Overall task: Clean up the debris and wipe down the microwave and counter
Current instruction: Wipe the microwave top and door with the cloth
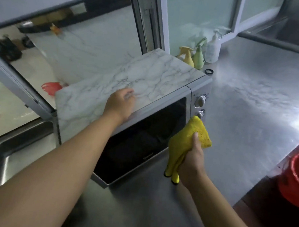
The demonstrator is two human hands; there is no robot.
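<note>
Fingers: my right hand (194, 156) grips the yellow cloth (189, 137), thumb on top; my left hand (120, 105) rests on the microwave's marbled top, whether flat or curled I cannot tell.
Tabletop (258, 108): steel, carrying everything.
Microwave (146, 101): door dark, two knobs just beside the cloth.
Red bucket (298, 179): at my right, off the tabletop's edge.
Spray bottles (193, 57): behind the microwave.
Black ring (209, 71): near them.
</note>
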